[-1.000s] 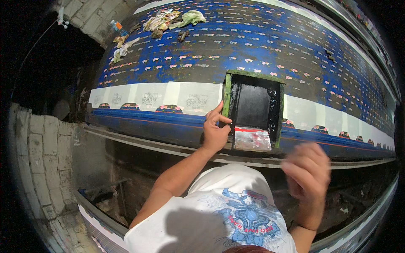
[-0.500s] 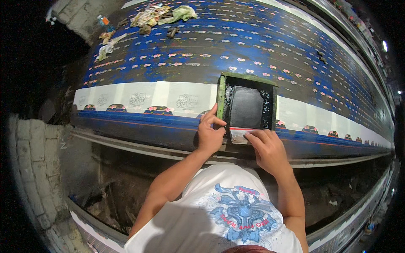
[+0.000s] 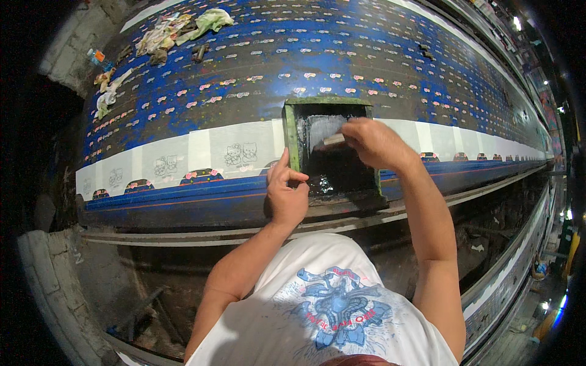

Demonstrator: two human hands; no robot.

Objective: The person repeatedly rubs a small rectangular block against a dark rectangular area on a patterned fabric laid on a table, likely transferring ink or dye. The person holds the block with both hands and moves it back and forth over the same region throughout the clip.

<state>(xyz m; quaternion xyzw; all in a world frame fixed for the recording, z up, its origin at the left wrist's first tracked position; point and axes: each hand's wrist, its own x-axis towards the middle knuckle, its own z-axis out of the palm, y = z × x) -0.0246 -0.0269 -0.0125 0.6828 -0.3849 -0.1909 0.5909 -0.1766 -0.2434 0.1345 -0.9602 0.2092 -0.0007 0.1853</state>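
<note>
A green-edged screen-printing frame lies over a strip of white fabric pieces, its dark mesh wet and shiny near the front edge. My left hand is at the frame's left rail, the forefinger stretched along it and the other fingers bent toward the thumb. My right hand grips a squeegee over the far part of the mesh, fingers closed and partly covering it. Line-drawn cartoon figures show on the fabric to the left, with dark rounded printed shapes along its near edge.
The long table is blue and dark, covered with rows of small printed marks. Crumpled rags and a bottle lie at the far left. A ledge runs along the near edge. Block masonry stands at the left.
My right hand has pushed the squeegee from the frame's near edge to its far part. The left hand stays at the left rail. The whole view has shifted slightly.
</note>
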